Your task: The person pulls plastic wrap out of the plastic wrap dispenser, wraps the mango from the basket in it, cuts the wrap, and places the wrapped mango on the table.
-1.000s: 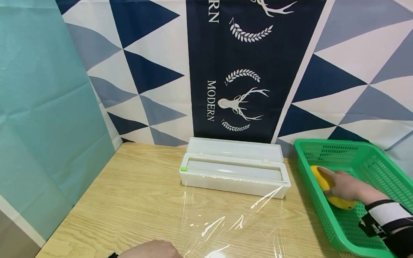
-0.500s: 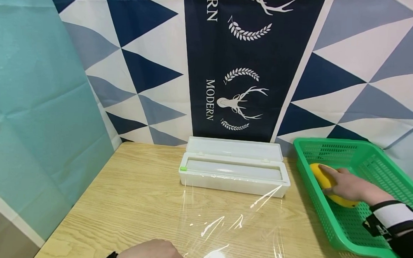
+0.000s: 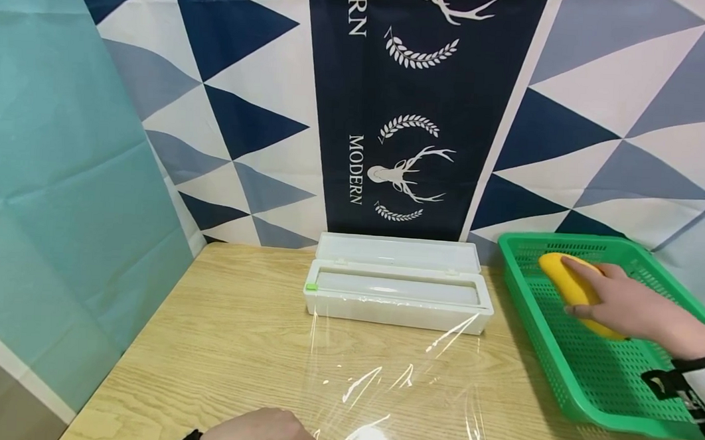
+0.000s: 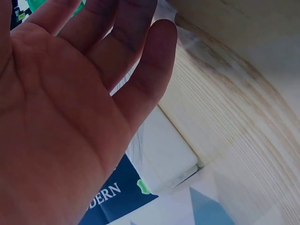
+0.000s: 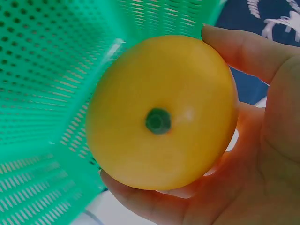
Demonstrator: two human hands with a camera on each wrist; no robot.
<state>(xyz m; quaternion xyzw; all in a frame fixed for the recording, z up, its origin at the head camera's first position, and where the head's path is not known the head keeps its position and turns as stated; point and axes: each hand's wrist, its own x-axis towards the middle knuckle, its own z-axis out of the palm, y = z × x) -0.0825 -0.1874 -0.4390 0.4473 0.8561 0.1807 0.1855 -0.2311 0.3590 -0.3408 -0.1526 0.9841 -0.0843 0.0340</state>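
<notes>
My right hand (image 3: pixel 623 301) grips a smooth, elongated yellow fruit (image 3: pixel 572 285), thumb and fingers around its sides. In the right wrist view the fruit (image 5: pixel 136 150) shows a rounded end with a dark green stem spot. It is above the floor of the green plastic basket (image 3: pixel 551 363). At the bottom of the head view my left hand (image 3: pixel 260 431) is beside the left edge of clear cling film (image 3: pixel 403 395). Its palm and bent fingers show in the left wrist view, but the thumb and index tips are cut off, so a pinch on the film cannot be seen.
A white cling film dispenser (image 3: pixel 395 312), lid raised, stands at the back of the wooden table (image 3: pixel 226 340). Film stretches from it towards the front, with diagonal creases. Behind it hangs a patterned cloth (image 3: pixel 268 109). A teal sheet (image 3: pixel 74 165) covers the left side.
My right hand has lifted the yellow fruit from the basket's floor, up and slightly right. The left hand has stayed in place beside the film.
</notes>
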